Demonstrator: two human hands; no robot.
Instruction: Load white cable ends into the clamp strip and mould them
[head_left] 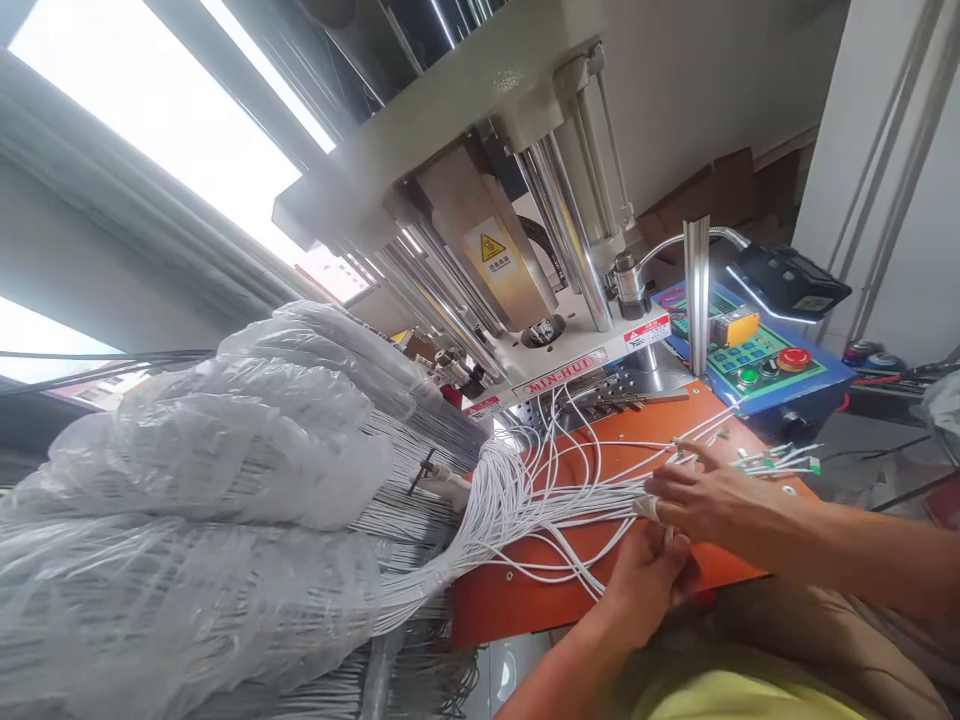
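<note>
A thick bundle of white cables (502, 495) runs across an orange work surface (495, 600) toward my hands. My right hand (709, 500) lies over the bundle near its right end, with its fingers bent around the cables. A pale wrap or cover shows by its fingertips. Just below, my left hand (649, 575) is closed with its thumb and fingers together. A small whitish bit shows between the two hands, but what the left fingers hold is hidden. Beyond my right hand the cable ends fan out, some with small green-and-white connectors (814, 465).
A press marked MIN-HUI (566, 370) stands behind the surface. At right is a blue control box (817, 375) with a red button (795, 358) and a lamp (787, 280). Plastic-wrapped cable bundles (225, 460) fill the left side. A T-handled tool (421, 470) sits beside them.
</note>
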